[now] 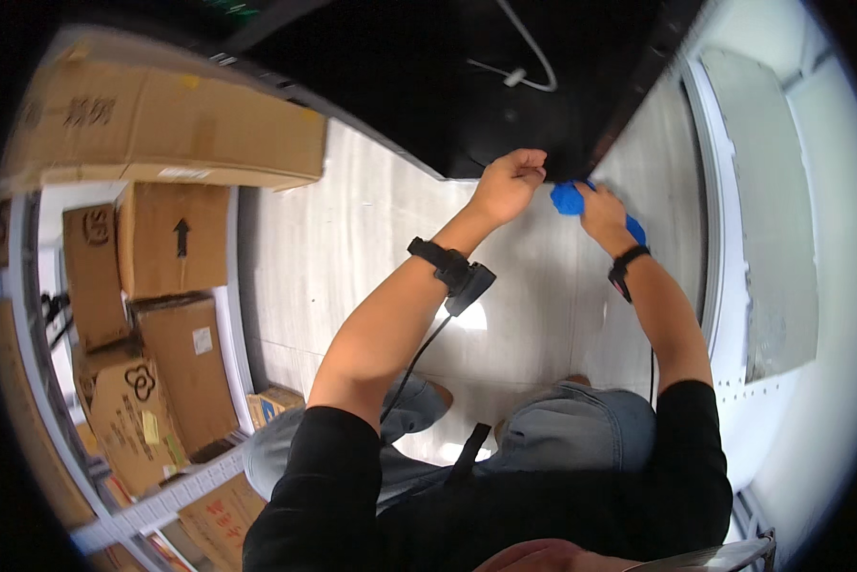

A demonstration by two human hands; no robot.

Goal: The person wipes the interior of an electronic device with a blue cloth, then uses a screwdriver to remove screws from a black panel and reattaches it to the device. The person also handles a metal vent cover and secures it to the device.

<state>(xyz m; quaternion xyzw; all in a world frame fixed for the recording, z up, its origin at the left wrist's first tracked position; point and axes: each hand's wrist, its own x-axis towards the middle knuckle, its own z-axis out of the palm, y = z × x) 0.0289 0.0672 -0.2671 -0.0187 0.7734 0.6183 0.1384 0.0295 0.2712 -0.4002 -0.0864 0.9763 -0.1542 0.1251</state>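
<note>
My right hand [604,214] is closed around a crumpled blue cloth [569,198]. Part of the cloth bulges out in front of the fingers, and another bit shows behind the wrist. The hand is at the lower right corner of a large black panel [428,86], close to its edge. My left hand [507,189] is in front of the panel's lower edge, with its fingers curled together; whatever they may hold is hidden. A white cable [543,71] with a small tag hangs against the panel's dark face.
Cardboard boxes [176,238] fill a metal shelf [236,315] on the left, and a long carton [228,129] lies above them. A white wall with a grey panel [772,219] bounds the right side. My knees are bent over the light wood-look floor [305,238].
</note>
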